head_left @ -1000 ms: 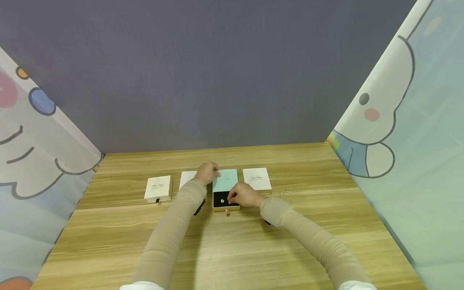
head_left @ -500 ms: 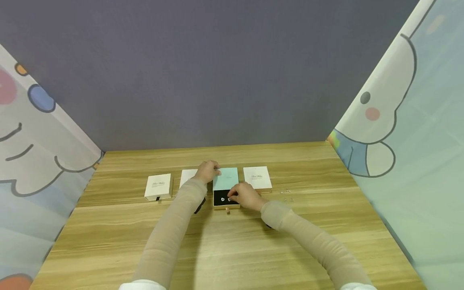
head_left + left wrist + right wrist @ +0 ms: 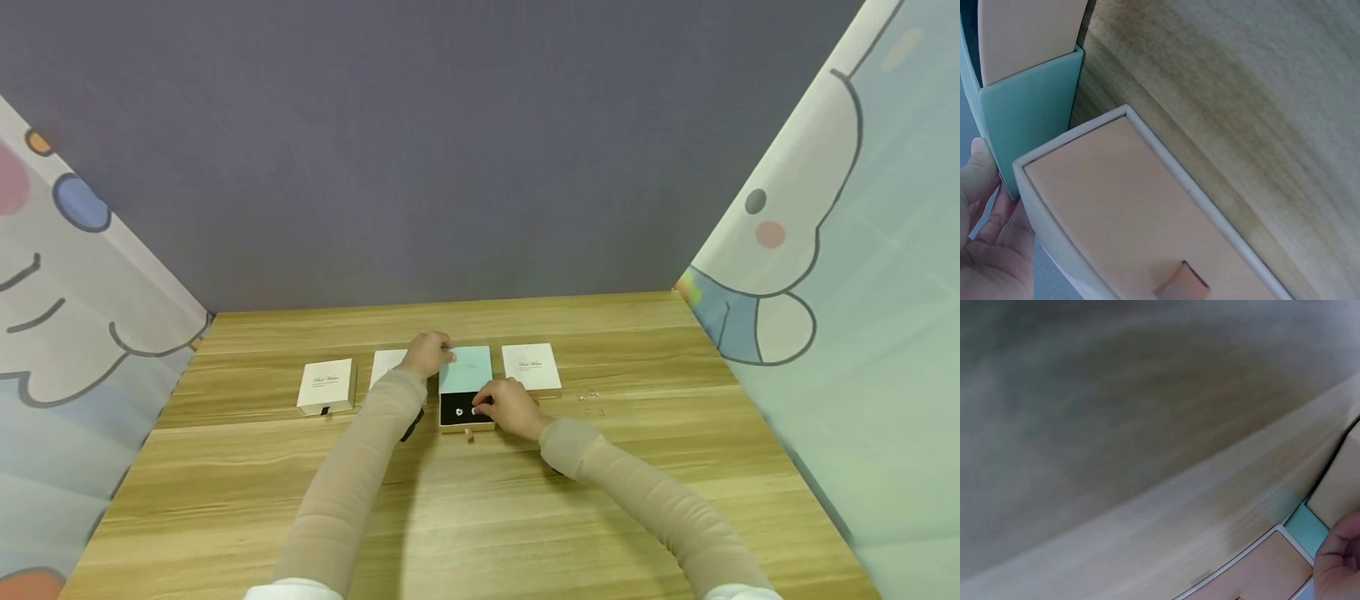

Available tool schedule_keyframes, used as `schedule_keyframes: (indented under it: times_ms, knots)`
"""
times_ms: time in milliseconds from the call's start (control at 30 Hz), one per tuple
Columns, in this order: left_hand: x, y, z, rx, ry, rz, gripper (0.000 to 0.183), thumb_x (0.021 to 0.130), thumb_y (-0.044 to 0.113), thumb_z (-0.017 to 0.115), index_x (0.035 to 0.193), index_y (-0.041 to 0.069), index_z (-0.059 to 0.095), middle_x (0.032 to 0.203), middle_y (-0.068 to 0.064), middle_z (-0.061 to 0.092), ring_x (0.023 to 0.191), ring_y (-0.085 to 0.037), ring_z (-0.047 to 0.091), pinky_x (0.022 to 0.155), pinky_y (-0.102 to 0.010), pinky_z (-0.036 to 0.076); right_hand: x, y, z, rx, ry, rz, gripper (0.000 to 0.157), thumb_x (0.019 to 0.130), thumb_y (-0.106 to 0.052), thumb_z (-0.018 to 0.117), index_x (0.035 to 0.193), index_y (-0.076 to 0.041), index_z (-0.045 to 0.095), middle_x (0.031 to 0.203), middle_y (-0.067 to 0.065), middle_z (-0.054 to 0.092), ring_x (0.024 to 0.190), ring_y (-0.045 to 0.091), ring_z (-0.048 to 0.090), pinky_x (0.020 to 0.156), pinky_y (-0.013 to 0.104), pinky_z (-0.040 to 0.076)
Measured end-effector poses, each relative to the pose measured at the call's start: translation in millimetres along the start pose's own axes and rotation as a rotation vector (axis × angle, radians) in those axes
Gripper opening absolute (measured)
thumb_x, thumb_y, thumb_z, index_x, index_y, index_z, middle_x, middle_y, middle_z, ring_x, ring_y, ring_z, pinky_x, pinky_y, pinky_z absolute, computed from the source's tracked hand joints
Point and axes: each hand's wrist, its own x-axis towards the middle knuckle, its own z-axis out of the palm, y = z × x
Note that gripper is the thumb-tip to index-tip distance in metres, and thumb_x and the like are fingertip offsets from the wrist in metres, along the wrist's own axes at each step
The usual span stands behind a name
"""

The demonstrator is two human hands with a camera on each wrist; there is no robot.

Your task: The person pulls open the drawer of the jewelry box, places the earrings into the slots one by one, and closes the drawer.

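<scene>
A jewelry box with a teal sleeve (image 3: 465, 368) has its drawer (image 3: 467, 428) pulled out toward me, showing a black insert (image 3: 450, 402). My left hand (image 3: 426, 354) holds the sleeve by its far left corner; in the left wrist view its thumb and fingers (image 3: 991, 228) bend around the teal end. A small silvery earring (image 3: 459, 412) sits in the insert's left half. Thumb and index fingertip of my right hand (image 3: 512, 407) pinch a second small silvery piece (image 3: 474, 411) right at the insert's right half, partly covering it.
White lettered boxes stand at the left (image 3: 327, 385), at the right (image 3: 531, 367) and partly behind my left forearm (image 3: 386, 365). Several tiny shiny pieces (image 3: 591, 396) lie on the wooden table (image 3: 480, 517) to the right. A grey panel (image 3: 450, 150) rises behind.
The hands and boxes keep nearly the same places; the right fingertips stay at the insert's right half with only slight movement. The view shifts a little.
</scene>
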Motion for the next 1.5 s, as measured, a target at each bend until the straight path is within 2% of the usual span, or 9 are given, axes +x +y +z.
schedule_keyframes:
  times_ms: [333,533,733,867,967,1067,1133,1333,1500]
  knots:
    - [0.5,-1.1,-0.1,-0.003,0.005,-0.005,0.031,0.088,0.015,0.062,0.116,0.004,0.061,0.120,-0.013,0.060,0.109,-0.029,0.056,0.091,-0.039,0.048,1,2,2.3,0.001,0.007,0.016,0.007,0.080,-0.014,0.070,0.085,-0.009,0.073,0.084,0.002,0.070,0.076,0.012,0.064,0.064,0.020,0.051]
    - [0.2,-2.9,-0.2,0.005,0.005,0.003,0.032,0.088,0.016,0.062,0.117,0.004,0.061,0.121,-0.013,0.059,0.110,-0.029,0.056,0.091,-0.039,0.048,0,3,2.1,0.043,0.011,0.052,0.010,0.081,-0.017,0.070,0.088,-0.010,0.073,0.085,0.000,0.069,0.072,0.007,0.060,0.061,0.018,0.048]
    - [0.1,-2.9,0.9,0.011,0.005,0.009,0.032,0.088,0.017,0.061,0.118,0.005,0.061,0.121,-0.013,0.059,0.110,-0.029,0.056,0.091,-0.039,0.048,-10,-3,0.1,0.141,0.104,0.072,0.008,0.081,-0.014,0.070,0.086,-0.009,0.072,0.078,-0.002,0.065,0.059,0.004,0.049,0.051,0.016,0.042]
    - [-1.2,-1.7,-0.2,-0.013,-0.007,0.002,0.032,0.089,0.016,0.061,0.118,0.004,0.060,0.122,-0.014,0.058,0.110,-0.030,0.055,0.090,-0.040,0.049,-23,-12,2.1,0.290,0.140,0.134,0.005,0.081,-0.013,0.069,0.084,-0.009,0.072,0.078,0.001,0.068,0.061,0.003,0.053,0.053,0.016,0.046]
    - [-1.5,-2.1,-0.7,-0.035,-0.014,-0.014,0.033,0.089,0.016,0.060,0.120,0.005,0.059,0.123,-0.013,0.057,0.111,-0.030,0.054,0.091,-0.040,0.048,-32,-19,7.0,0.544,0.061,0.235,0.009,0.082,-0.009,0.067,0.088,-0.002,0.071,0.085,0.010,0.071,0.067,0.004,0.059,0.059,0.017,0.051]
    - [-0.5,-3.7,-1.0,-0.035,-0.005,-0.019,0.033,0.089,0.016,0.060,0.120,0.005,0.059,0.124,-0.013,0.057,0.112,-0.030,0.054,0.091,-0.040,0.048,-38,-26,13.1,0.813,-0.017,0.374,0.017,0.085,-0.006,0.064,0.095,0.007,0.068,0.092,0.019,0.069,0.071,0.007,0.063,0.066,0.021,0.055]
    - [0.1,-4.5,-1.0,-0.038,0.002,-0.018,0.033,0.089,0.015,0.060,0.120,0.004,0.059,0.123,-0.013,0.057,0.112,-0.030,0.054,0.092,-0.040,0.048,-40,-29,16.9,0.940,-0.032,0.463,0.021,0.086,-0.005,0.062,0.100,0.010,0.065,0.095,0.023,0.067,0.072,0.010,0.064,0.069,0.024,0.056]
    - [-1.3,-4.0,0.2,-0.037,0.009,-0.003,0.032,0.088,0.015,0.061,0.118,0.003,0.060,0.121,-0.014,0.059,0.111,-0.030,0.054,0.092,-0.039,0.047,-46,-32,26.4,1.128,-0.001,0.643,0.027,0.086,-0.003,0.061,0.108,0.013,0.060,0.101,0.022,0.066,0.076,0.011,0.066,0.071,0.023,0.056]
    - [-4.6,-0.9,-1.2,-0.041,0.003,-0.001,0.033,0.089,0.014,0.060,0.119,0.003,0.059,0.122,-0.014,0.058,0.112,-0.030,0.054,0.092,-0.040,0.048,-47,-35,32.1,1.182,0.048,0.707,0.030,0.085,-0.006,0.064,0.108,0.013,0.060,0.095,0.018,0.068,0.072,0.009,0.066,0.069,0.021,0.056]
